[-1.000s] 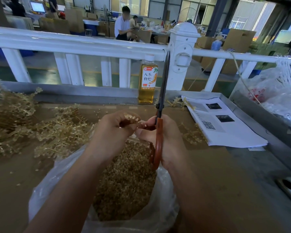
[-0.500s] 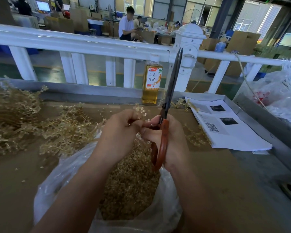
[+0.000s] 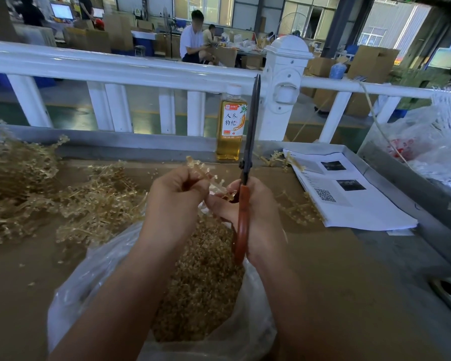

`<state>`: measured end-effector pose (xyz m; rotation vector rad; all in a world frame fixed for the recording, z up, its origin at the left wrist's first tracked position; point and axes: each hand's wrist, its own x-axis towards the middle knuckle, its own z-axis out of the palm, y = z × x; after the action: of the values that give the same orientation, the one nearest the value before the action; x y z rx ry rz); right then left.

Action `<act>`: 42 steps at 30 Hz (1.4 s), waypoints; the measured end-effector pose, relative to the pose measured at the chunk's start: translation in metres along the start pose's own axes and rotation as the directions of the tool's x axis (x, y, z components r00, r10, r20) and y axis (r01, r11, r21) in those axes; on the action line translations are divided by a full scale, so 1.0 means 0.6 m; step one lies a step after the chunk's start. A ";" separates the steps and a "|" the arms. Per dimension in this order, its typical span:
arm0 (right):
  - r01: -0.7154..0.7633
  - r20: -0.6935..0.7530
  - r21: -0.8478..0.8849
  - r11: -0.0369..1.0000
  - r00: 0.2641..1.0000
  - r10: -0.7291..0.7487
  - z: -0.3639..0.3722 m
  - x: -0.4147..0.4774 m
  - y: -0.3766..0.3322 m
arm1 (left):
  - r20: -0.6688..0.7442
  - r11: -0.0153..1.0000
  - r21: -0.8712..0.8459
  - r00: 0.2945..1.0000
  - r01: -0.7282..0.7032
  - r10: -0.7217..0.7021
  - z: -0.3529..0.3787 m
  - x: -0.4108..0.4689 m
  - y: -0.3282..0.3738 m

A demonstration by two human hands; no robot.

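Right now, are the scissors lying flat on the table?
No, the right hand grips the orange-handled scissors above the bag, with their blades pointing up.

A bottle of amber drink [image 3: 231, 126] with a white cap and a label in Chinese characters stands upright at the far edge of the table, just before a white railing [image 3: 115, 69] and left of its domed post [image 3: 284, 87]. To the right lies a stack of printed papers [image 3: 362, 204], the top sheet showing two dark photos and a QR code [image 3: 324, 194]. Beyond the table's grey metal rim [image 3: 401, 183] sit clear plastic bags [image 3: 427, 147], crossed by a tan cord [image 3: 375, 118]. Past the railing a person in a white shirt [image 3: 192, 41] sits at a workbench, with cardboard boxes [image 3: 372, 63] at the right and a lit monitor [image 3: 62, 11] far left
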<state>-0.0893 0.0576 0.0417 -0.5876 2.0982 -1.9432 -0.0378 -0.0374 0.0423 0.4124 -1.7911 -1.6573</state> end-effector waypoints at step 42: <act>-0.019 -0.004 0.334 0.942 1.000 0.022 0.002 -0.006 -0.002 | 0.122 0.998 0.047 0.992 -0.032 0.026 -0.019 0.004 0.008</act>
<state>-0.0854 0.0581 0.0426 -0.4850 1.7096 -2.2226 -0.0316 -0.0469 0.0472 0.3111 -1.9203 -1.6520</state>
